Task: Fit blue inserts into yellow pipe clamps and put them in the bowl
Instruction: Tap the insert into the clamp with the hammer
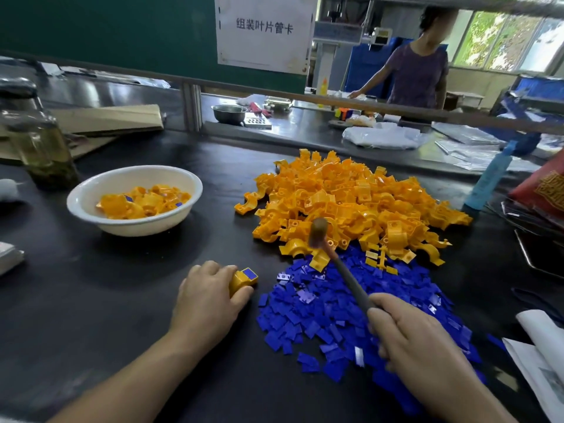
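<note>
Pinning a light, stiff yellow clamp (pixel 241 280) by its sides under curled left hand (pixel 207 297) fingers, right hand (pixel 409 340) is gripping the mallet (pixel 319 232).

On the dark counter (pixel 91 300), the left hand (pixel 207 300) grips a yellow clamp (pixel 241 280) with a blue insert (pixel 249 273) showing on top. The right hand (pixel 412 337) holds a small mallet (pixel 335 257), its head raised above the blue insert pile (pixel 351 315), just beside the yellow clamp heap (pixel 351 203). A white bowl (pixel 134 224) to the left holds clamps.
</note>
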Motion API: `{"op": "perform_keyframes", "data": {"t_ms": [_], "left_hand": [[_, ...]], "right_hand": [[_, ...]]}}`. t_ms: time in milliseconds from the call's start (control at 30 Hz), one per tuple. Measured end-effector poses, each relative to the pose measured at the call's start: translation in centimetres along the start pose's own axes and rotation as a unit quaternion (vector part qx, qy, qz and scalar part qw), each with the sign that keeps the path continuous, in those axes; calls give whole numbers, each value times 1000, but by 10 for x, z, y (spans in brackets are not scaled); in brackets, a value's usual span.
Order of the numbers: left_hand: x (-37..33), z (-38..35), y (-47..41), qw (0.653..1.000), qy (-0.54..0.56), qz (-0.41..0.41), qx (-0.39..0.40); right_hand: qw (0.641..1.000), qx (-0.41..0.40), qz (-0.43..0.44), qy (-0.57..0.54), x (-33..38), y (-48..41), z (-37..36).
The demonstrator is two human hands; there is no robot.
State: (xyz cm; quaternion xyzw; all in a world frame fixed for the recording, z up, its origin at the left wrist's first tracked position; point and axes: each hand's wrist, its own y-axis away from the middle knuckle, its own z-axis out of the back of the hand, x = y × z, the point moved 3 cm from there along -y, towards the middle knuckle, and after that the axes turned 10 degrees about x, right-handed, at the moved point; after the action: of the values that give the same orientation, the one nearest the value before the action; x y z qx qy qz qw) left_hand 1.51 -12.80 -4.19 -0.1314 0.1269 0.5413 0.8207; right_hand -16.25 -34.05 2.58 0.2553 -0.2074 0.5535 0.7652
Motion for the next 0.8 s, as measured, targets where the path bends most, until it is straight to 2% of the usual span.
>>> {"op": "perform_keyframes", "data": {"t_ms": [67, 100, 200, 367, 433, 567, 667, 733, 800], "left_hand": [[1, -2, -1, 1000, -5, -2, -4], [1, -4, -1, 1000, -11, -1, -3], [2, -7, -2, 1000, -14, -7, -6], [5, -8, -3, 1000, -2, -17, -20], [5, -8, -4, 1000, 2, -20, -21], [4, -8, -4, 1000, -1, -18, -19], [4, -9, -3, 1000, -2, -19, -24], [4, -9, -3, 1000, -5, -19, -25], [4, -8, -3, 1000, -1, -20, -23]], "right_hand": [[992, 22, 21, -123, 18, -1, -6], [989, 36, 37, -139, 25, -3, -11], [992, 62, 67, -89, 40, -10, -23], [994, 27, 104, 36, 42, -21, -39], [991, 58, 88, 86, 38, -26, -43], [992, 96, 63, 44, 37, -31, -29], [995, 50, 84, 6, 44, -32, -26], [994, 22, 100, 28, 48, -35, -34], [988, 43, 105, 105, 50, -38, -44]]}}
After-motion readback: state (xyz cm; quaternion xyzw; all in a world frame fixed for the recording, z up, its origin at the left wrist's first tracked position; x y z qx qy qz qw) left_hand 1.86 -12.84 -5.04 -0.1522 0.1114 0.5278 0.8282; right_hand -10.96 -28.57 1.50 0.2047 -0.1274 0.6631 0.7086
